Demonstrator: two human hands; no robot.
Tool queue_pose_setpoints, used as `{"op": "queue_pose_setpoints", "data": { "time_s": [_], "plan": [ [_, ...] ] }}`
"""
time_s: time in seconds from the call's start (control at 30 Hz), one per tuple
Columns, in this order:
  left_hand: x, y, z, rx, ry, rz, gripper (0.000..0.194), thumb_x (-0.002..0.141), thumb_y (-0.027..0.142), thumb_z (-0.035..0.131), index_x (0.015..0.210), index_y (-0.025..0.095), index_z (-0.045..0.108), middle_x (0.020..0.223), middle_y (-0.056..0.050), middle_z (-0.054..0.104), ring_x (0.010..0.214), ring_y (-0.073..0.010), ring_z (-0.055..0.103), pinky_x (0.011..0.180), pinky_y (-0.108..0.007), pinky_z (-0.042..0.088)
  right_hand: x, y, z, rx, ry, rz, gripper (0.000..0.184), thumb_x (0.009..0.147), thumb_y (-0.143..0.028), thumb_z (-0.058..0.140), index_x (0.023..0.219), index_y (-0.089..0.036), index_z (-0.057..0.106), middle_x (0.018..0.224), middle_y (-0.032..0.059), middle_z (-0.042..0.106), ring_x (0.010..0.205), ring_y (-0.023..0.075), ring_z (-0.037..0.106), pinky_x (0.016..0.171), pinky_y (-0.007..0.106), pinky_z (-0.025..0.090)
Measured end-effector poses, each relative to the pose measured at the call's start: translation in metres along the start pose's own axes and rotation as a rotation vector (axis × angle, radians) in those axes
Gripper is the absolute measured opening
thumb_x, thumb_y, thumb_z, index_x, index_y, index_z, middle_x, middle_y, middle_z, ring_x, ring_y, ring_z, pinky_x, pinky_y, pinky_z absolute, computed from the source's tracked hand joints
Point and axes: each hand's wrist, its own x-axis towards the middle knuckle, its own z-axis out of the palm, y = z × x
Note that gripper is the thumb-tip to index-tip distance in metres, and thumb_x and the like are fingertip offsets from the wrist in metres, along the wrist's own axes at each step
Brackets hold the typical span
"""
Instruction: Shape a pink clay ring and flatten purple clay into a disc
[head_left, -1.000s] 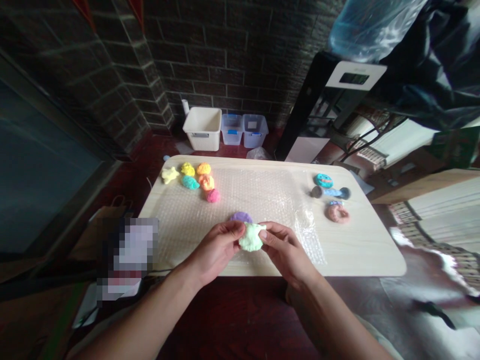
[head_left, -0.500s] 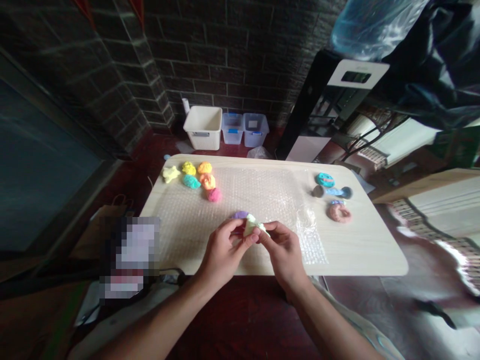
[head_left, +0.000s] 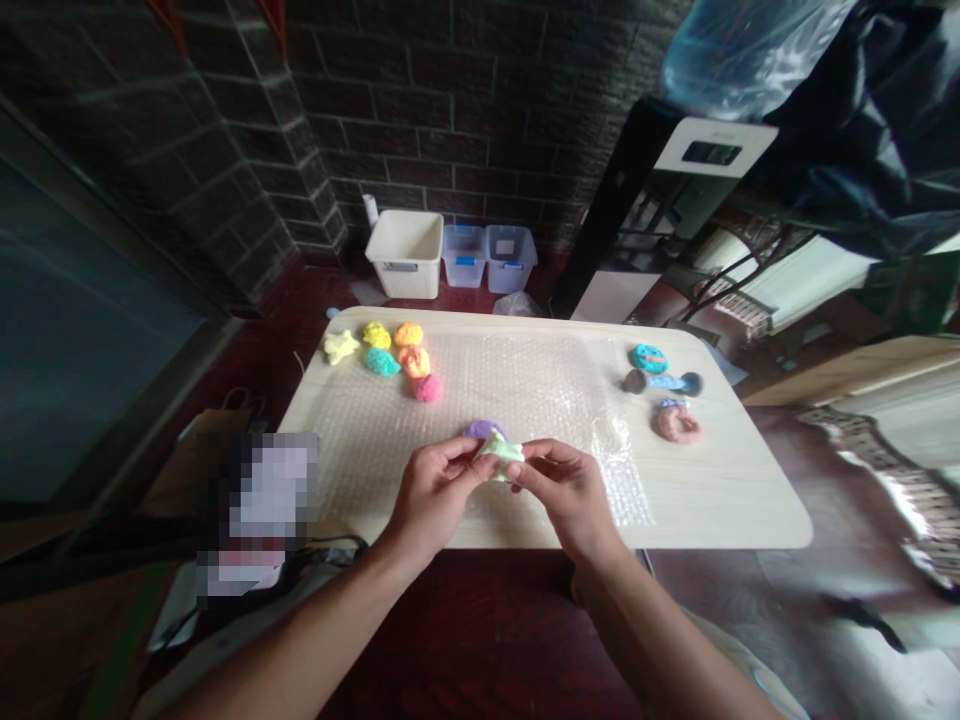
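Observation:
A pale green lump of modelling clay point(head_left: 501, 454) is pinched between my two hands above the near middle of the table. My left hand point(head_left: 435, 488) grips its left side with thumb and fingers. On its right side, my right hand point(head_left: 568, 490) does the same, thumb toward me. The clay looks stretched, with uneven points. Just behind it lies a purple clay lump point(head_left: 482, 429), partly hidden by the green piece and my left fingers.
Bubble wrap point(head_left: 525, 375) covers much of the wooden table point(head_left: 735, 490). Several coloured clay lumps point(head_left: 382, 362) sit back left. At right are a turquoise clay disc point(head_left: 649, 358), a dumbbell-shaped piece point(head_left: 667, 383) and a pink ring point(head_left: 679, 425). Storage bins point(head_left: 409, 255) stand beyond.
The green clay has turned and spread into a wider, pointed shape between my fingers. My left hand has shifted slightly left, and more of the purple lump shows.

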Motion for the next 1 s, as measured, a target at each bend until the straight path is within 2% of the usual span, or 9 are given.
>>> {"op": "queue_pose_setpoints", "data": {
  "time_s": [0.1,0.2,0.33,0.47,0.6,0.7,0.87,0.93,1.0],
  "plan": [
    [0.004,-0.006,-0.001,-0.047,0.058,-0.013,0.022,0.090,0.036,0.078,0.096,0.015,0.083,0.087,-0.006,0.079,0.085,-0.0219,0.069,0.082,-0.031,0.050,-0.003,-0.003,0.001,-0.004,-0.070,0.008,0.027,0.067,-0.033,0.100,0.088,-0.024,0.085,0.087,0.0028,0.082,0.075,0.0173,0.072,0.075,0.033,0.058],
    [0.006,-0.010,-0.001,-0.085,0.055,-0.063,0.026,0.093,0.039,0.072,0.093,0.015,0.082,0.082,-0.006,0.076,0.081,-0.0214,0.066,0.080,-0.032,0.049,-0.006,-0.003,0.002,0.006,-0.090,0.030,0.023,0.073,-0.035,0.097,0.088,-0.024,0.085,0.084,0.0033,0.082,0.073,0.0177,0.071,0.076,0.035,0.058],
    [0.004,-0.006,-0.001,0.079,0.093,0.069,0.023,0.094,0.040,0.072,0.089,0.018,0.080,0.093,-0.006,0.074,0.091,-0.0226,0.065,0.084,-0.031,0.049,-0.004,0.002,-0.002,-0.045,-0.036,-0.023,0.018,0.078,-0.036,0.094,0.091,-0.025,0.086,0.089,0.0046,0.081,0.079,0.0191,0.071,0.079,0.036,0.057],
    [0.000,-0.002,0.001,0.150,0.027,0.115,0.024,0.084,0.037,0.085,0.100,0.020,0.078,0.102,-0.008,0.075,0.096,-0.0251,0.067,0.087,-0.032,0.052,-0.001,0.009,-0.005,-0.150,0.028,-0.135,0.018,0.078,-0.038,0.093,0.092,-0.028,0.088,0.093,0.0051,0.078,0.086,0.0211,0.069,0.077,0.036,0.057],
    [0.000,-0.007,0.003,0.100,0.081,0.129,0.035,0.084,0.034,0.086,0.114,0.020,0.074,0.107,-0.009,0.078,0.097,-0.0251,0.072,0.089,-0.033,0.054,0.000,0.013,-0.003,-0.096,0.124,-0.065,0.028,0.072,-0.039,0.097,0.095,-0.026,0.087,0.082,0.0029,0.078,0.074,0.0198,0.069,0.074,0.037,0.058],
    [-0.001,-0.009,0.003,0.148,0.081,0.147,0.026,0.089,0.032,0.081,0.111,0.020,0.073,0.104,-0.010,0.079,0.096,-0.0255,0.074,0.088,-0.033,0.055,-0.002,0.012,0.002,-0.071,0.167,-0.023,0.027,0.071,-0.039,0.097,0.090,-0.025,0.086,0.086,0.0046,0.082,0.084,0.0251,0.075,0.084,0.042,0.062],
    [-0.006,-0.009,0.002,0.202,0.062,0.152,0.010,0.090,0.030,0.078,0.092,0.021,0.077,0.086,-0.007,0.077,0.081,-0.0257,0.072,0.080,-0.032,0.055,-0.010,0.006,0.010,-0.051,0.022,-0.019,0.033,0.081,-0.041,0.090,0.109,-0.025,0.085,0.107,0.0077,0.084,0.106,0.0299,0.077,0.105,0.051,0.057],
    [-0.007,-0.009,0.002,0.232,0.065,0.140,0.009,0.089,0.030,0.079,0.092,0.021,0.079,0.084,-0.007,0.076,0.079,-0.0258,0.071,0.078,-0.032,0.054,-0.010,0.005,0.012,-0.062,0.005,-0.031,0.033,0.080,-0.040,0.091,0.109,-0.026,0.085,0.108,0.0075,0.084,0.107,0.0302,0.076,0.106,0.051,0.057],
    [-0.006,-0.010,0.002,0.268,0.054,0.142,0.011,0.091,0.030,0.077,0.098,0.022,0.080,0.091,-0.008,0.076,0.084,-0.0264,0.071,0.081,-0.033,0.054,-0.010,0.005,0.011,-0.114,0.047,-0.067,0.027,0.080,-0.039,0.091,0.103,-0.026,0.086,0.108,0.0074,0.083,0.107,0.0299,0.075,0.103,0.050,0.058]
  ]
}}
